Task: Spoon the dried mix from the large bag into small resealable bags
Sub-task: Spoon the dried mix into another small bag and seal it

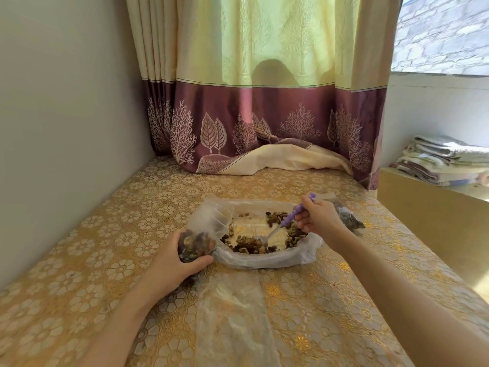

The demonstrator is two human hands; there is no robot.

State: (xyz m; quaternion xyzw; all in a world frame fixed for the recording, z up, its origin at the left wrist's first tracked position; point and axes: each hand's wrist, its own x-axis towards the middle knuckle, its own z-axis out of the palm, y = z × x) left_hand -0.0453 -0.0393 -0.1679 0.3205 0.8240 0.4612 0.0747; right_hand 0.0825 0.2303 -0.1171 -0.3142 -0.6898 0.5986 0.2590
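Observation:
The large clear bag (304, 256) lies open in the middle of the table, with dried mix (251, 246) spread around its inside. My right hand (321, 217) grips the purple handle of a spoon (275, 230); its metal bowl dips into the mix. My left hand (176, 256) holds a small clear bag (194, 243) partly filled with mix, upright at the large bag's left edge. Its open top rises above my fingers.
A filled small bag (349, 218) lies on the table behind my right hand. The table carries a gold flower-patterned cloth (105, 260). A wall stands on the left, a curtain (264, 115) hangs at the back, and folded cloths (444, 160) are stacked on a ledge at right.

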